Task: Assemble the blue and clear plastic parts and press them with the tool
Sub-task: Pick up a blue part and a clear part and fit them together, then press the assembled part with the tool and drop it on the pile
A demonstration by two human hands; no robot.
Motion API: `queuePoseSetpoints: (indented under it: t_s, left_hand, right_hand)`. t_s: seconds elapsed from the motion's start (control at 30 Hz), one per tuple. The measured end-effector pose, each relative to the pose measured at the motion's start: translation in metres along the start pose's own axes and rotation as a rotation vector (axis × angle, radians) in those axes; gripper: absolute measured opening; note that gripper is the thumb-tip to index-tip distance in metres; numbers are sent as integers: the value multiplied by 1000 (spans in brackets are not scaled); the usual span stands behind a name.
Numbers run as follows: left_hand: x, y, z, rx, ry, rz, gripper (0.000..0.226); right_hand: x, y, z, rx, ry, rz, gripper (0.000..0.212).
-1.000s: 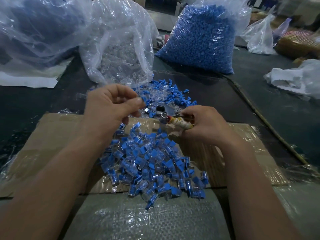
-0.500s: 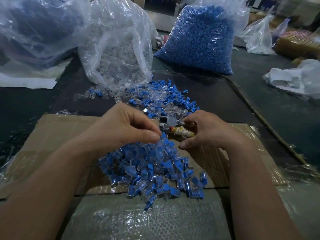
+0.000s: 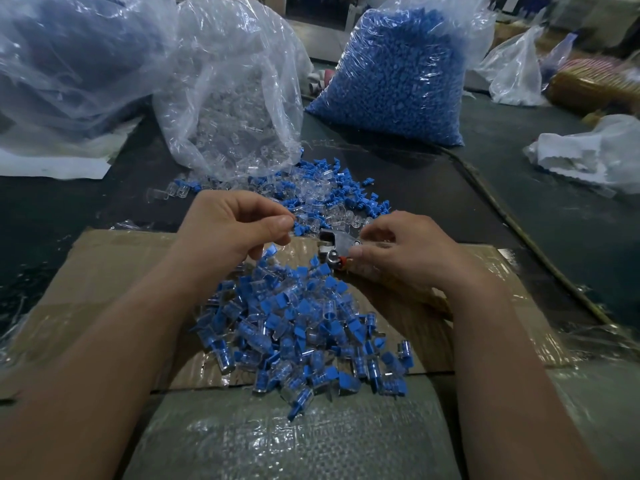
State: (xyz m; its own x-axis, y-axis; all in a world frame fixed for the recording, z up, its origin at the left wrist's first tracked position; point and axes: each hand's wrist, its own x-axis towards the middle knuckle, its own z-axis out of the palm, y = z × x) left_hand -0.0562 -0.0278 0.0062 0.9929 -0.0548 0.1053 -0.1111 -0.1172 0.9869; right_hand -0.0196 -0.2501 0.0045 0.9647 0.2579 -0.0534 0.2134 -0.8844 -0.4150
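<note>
My right hand grips a small metal pressing tool, whose jaws point left over the cardboard's far edge. My left hand hovers just left of the tool with its fingers curled and thumb against forefinger, at the edge of the loose blue and clear parts. Whether a part sits in that pinch is unclear. A heap of joined blue-and-clear pieces lies on the cardboard between my forearms.
A clear bag of transparent parts and a bag of blue parts stand behind the loose pile. A large crumpled bag fills the far left, and a white bag lies at the right. A woven plastic sheet covers the near edge.
My left hand rose from the heap of joined pieces back to the loose parts. My right hand shifted its grip and the tool's jaws now show more plainly.
</note>
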Motion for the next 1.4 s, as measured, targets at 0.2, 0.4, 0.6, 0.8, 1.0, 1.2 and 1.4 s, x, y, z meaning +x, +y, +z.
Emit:
queuePoseSetpoints:
  t_s: [0.2,0.4,0.6,0.8,1.0,1.2,1.4]
  left_hand:
    - [5,-6,1,7,80,-10,9]
    - [7,-8,2,-12,152,-12,13]
    - [6,-9,2,-6,172,-1,13]
    - [7,-11,1,-23,176,-15,12]
    - [7,-12,0,-10,167,-5,12]
    - [8,-13,0,-8,163,-12,12]
    - [7,-13,0,-36,161,-14,11]
  right_hand:
    - [8,-12,6,66,220,-71,22]
    - [25,-32,1,39,201,-119,19]
    - [52,-56,8,-110,-21,-179,16]
    - [66,-71,13,-157,-182,-96,16]
    - [68,-76,15,-217,-237,-78,14]
    - [72,-76,17,-272,-265,-118,14]
    - [52,-68,6,183,96,-194,15]
